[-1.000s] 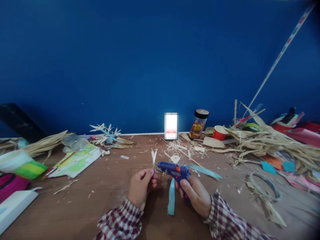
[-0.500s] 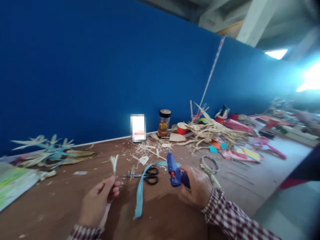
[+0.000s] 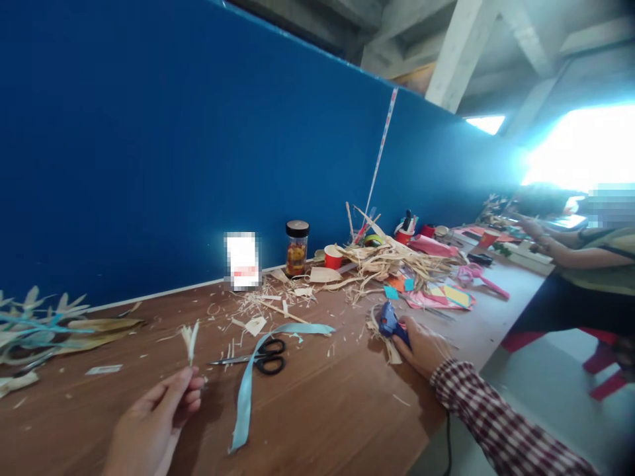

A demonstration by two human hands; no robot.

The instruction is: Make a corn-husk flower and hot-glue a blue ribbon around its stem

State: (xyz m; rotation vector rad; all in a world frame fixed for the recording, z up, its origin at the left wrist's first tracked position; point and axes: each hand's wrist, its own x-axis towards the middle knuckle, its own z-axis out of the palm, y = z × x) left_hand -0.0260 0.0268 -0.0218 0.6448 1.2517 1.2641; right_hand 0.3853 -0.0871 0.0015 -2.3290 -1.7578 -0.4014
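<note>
Between thumb and fingers, my left hand [image 3: 161,410] pinches a small tuft of pale fibre strips [image 3: 189,340], its splayed end pointing up. My right hand [image 3: 424,347] is closed round the handle of a blue glue gun [image 3: 390,320], over a roll of tape with pale strips [image 3: 374,325] on the right of the table. Whether the glue gun rests on the roll I cannot tell. Between my hands lie black-handled scissors [image 3: 270,357], with a light blue ribbon [image 3: 244,403] crossing them.
Dried husk strips [image 3: 397,261] are heaped at the back, near a lidded jar [image 3: 296,250] and a red paper cup [image 3: 333,256]. Pale scraps [image 3: 255,325] litter the brown table [image 3: 307,423]. Blue-stemmed husk flowers [image 3: 44,320] lie left. Another person [image 3: 585,258] is at the far right.
My right hand has carried the glue gun rightward, away from my left hand, to the tape roll. The view has turned right, bringing another person into sight. My left hand still pinches the tuft.
</note>
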